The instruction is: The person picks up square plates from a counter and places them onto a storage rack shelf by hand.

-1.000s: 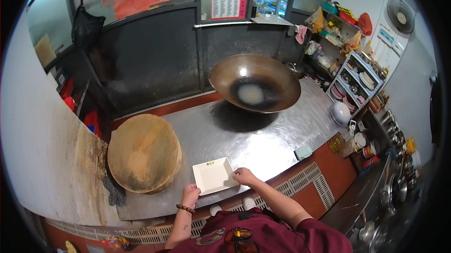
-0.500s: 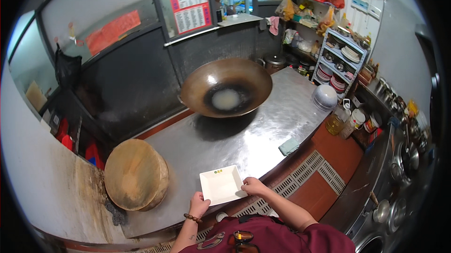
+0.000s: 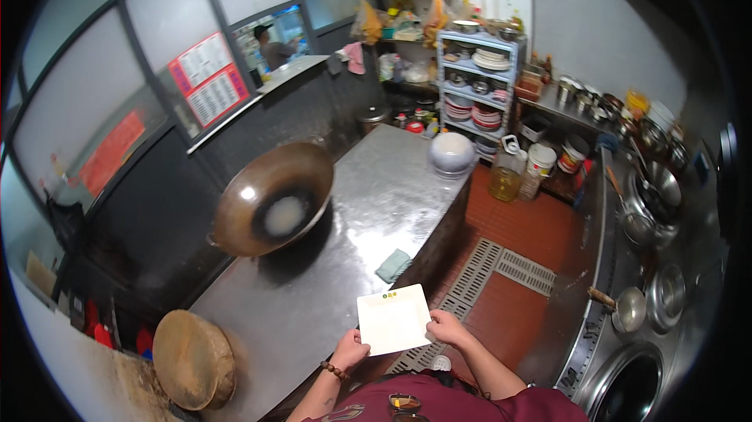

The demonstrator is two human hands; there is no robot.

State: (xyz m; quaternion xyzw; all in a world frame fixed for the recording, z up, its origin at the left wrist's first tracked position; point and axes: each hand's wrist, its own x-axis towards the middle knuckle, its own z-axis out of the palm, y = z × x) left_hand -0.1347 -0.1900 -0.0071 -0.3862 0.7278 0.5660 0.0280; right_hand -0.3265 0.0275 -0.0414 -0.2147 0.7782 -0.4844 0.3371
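A white square plate (image 3: 393,319) is held level in front of me, off the edge of the steel counter (image 3: 345,265). My left hand (image 3: 349,349) grips its near left corner. My right hand (image 3: 446,328) grips its near right edge. The plate has a small coloured mark on its far rim and nothing on it.
A large dark wok (image 3: 270,199) and a folded green cloth (image 3: 392,265) sit on the counter, a round wooden chopping block (image 3: 193,359) at its left end, a white lidded pot (image 3: 452,153) at its far end. Shelves of dishes (image 3: 478,93) stand behind. Steel cooking range with pots (image 3: 650,281) lies right.
I have lifted the plate off the counter and turned to the right; the view has swung from the chopping block toward the red floor and the range.
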